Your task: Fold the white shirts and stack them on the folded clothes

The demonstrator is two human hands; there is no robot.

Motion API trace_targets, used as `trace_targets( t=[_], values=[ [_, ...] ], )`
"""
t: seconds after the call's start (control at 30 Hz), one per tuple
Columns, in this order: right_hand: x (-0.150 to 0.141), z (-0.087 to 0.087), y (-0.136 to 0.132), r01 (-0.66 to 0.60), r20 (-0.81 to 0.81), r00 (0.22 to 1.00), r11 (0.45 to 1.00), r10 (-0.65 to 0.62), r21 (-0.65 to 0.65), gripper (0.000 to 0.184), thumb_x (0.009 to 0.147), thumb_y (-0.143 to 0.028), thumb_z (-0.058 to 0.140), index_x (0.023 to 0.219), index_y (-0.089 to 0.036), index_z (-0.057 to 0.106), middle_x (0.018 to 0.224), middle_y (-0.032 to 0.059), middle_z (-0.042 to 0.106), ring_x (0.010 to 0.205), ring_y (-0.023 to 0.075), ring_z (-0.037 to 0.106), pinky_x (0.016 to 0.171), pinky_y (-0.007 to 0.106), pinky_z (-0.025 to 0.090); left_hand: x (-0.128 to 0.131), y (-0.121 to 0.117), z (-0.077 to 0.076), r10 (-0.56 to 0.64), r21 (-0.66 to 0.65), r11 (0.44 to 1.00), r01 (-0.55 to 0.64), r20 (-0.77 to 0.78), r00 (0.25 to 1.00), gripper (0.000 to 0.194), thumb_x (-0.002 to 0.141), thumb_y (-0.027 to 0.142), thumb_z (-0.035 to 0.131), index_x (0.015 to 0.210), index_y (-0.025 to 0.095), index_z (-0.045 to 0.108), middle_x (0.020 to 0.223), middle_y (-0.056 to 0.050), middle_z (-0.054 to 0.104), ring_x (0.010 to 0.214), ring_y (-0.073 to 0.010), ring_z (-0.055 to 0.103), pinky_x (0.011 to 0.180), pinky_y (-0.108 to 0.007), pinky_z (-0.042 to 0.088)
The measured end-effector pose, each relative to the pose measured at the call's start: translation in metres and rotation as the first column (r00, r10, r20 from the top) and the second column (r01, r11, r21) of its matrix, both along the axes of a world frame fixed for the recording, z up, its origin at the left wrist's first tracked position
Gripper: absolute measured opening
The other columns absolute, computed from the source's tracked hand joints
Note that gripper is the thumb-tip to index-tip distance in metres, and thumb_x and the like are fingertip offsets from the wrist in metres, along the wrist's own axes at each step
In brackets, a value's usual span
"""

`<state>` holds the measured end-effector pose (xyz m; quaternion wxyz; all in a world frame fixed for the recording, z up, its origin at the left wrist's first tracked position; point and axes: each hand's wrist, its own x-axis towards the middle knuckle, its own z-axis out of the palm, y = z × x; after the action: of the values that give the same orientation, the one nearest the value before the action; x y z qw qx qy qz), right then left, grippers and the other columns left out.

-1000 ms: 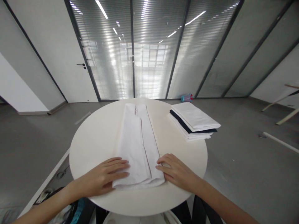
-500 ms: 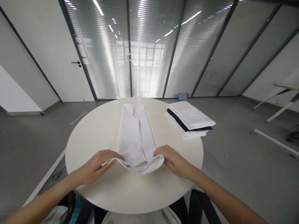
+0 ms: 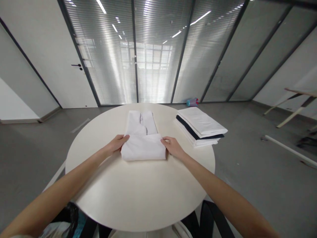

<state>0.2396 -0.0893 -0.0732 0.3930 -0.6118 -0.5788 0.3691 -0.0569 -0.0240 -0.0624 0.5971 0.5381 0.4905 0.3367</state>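
A white garment [image 3: 143,148] lies on the round white table [image 3: 143,191], its near part turned up over the strip behind it. The kind of garment is not certain; a slit with a small dark detail runs down its far part. My left hand [image 3: 118,142] grips the left corner of the turned-up layer between thumb and fingers. At the opposite corner my right hand [image 3: 171,146] pinches the same layer. Both hands rest close to the tabletop.
At the table's right stands a stack of folded white cloths [image 3: 201,122] with a dark one [image 3: 195,132] among them. A blue and red object [image 3: 192,102] lies on the floor by the glass partition. Dark chair parts [image 3: 215,218] show below the near edge.
Both hands have moved away from me, carrying the garment's near edge up and over. The garment is now shorter, with a rounded fold at its near side.
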Motion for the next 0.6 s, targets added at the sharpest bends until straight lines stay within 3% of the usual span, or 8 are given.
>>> trace_targets(
  t=[0.17, 0.23, 0.37, 0.5, 0.6],
  values=[
    [0.0, 0.004, -0.017, -0.046, -0.2, 0.98, 0.988, 0.015, -0.149, 0.036, 0.086, -0.05, 0.065, 0.082, -0.014, 0.069, 0.062, 0.0018, 0.064, 0.049, 0.0109, 0.055, 0.047, 0.021, 0.042, -0.016, -0.019, 0.004, 0.103, 0.011, 0.995, -0.104, 0.026, 0.994, 0.064, 0.07, 0.066, 0.073, 0.112, 0.018, 0.062, 0.077, -0.004, 0.068, 0.062, -0.0172, 0.062, 0.054, -0.025, 0.045],
    [0.002, 0.004, -0.026, -0.073, -0.19, 0.981, 0.982, 0.039, -0.174, 0.04, 0.086, -0.052, 0.064, 0.078, -0.014, 0.067, 0.061, 0.0021, 0.063, 0.049, 0.0113, 0.056, 0.047, 0.022, 0.043, -0.026, -0.033, 0.005, 0.123, 0.035, 0.992, -0.122, -0.022, 0.992, 0.064, 0.074, 0.072, 0.065, 0.106, 0.017, 0.063, 0.072, -0.002, 0.065, 0.058, -0.0154, 0.058, 0.052, -0.024, 0.041],
    [0.007, 0.008, -0.047, -0.129, -0.033, 0.992, 0.977, 0.126, -0.167, 0.045, 0.088, -0.057, 0.059, 0.079, -0.014, 0.067, 0.063, 0.0026, 0.063, 0.05, 0.0113, 0.052, 0.05, 0.024, 0.04, -0.046, -0.062, 0.002, -0.021, 0.146, 0.988, 0.059, -0.245, 0.969, 0.063, 0.08, 0.075, 0.054, 0.073, 0.014, 0.066, 0.065, -0.003, 0.058, 0.059, -0.0143, 0.051, 0.053, -0.025, 0.037],
    [0.004, 0.01, -0.061, -0.181, 0.102, 0.978, 0.983, 0.183, -0.033, 0.037, 0.085, -0.051, 0.06, 0.074, -0.016, 0.064, 0.073, 0.0026, 0.061, 0.067, 0.0154, 0.056, 0.064, 0.027, 0.042, -0.052, -0.08, -0.005, -0.095, 0.316, 0.916, 0.246, -0.425, 0.9, 0.044, 0.074, 0.06, 0.07, 0.071, 0.016, 0.068, 0.075, -0.002, 0.058, 0.064, -0.0142, 0.051, 0.057, -0.025, 0.04],
    [-0.003, 0.005, -0.066, -0.224, 0.056, 0.974, 0.971, 0.22, 0.088, 0.035, 0.089, -0.05, 0.055, 0.074, -0.019, 0.056, 0.073, -0.0004, 0.054, 0.072, 0.0153, 0.053, 0.067, 0.027, 0.041, -0.049, -0.087, -0.006, -0.108, 0.43, 0.845, 0.318, -0.446, 0.889, 0.038, 0.084, 0.054, 0.063, 0.075, 0.017, 0.065, 0.081, -0.003, 0.058, 0.069, -0.0147, 0.052, 0.061, -0.025, 0.043]
  ],
)
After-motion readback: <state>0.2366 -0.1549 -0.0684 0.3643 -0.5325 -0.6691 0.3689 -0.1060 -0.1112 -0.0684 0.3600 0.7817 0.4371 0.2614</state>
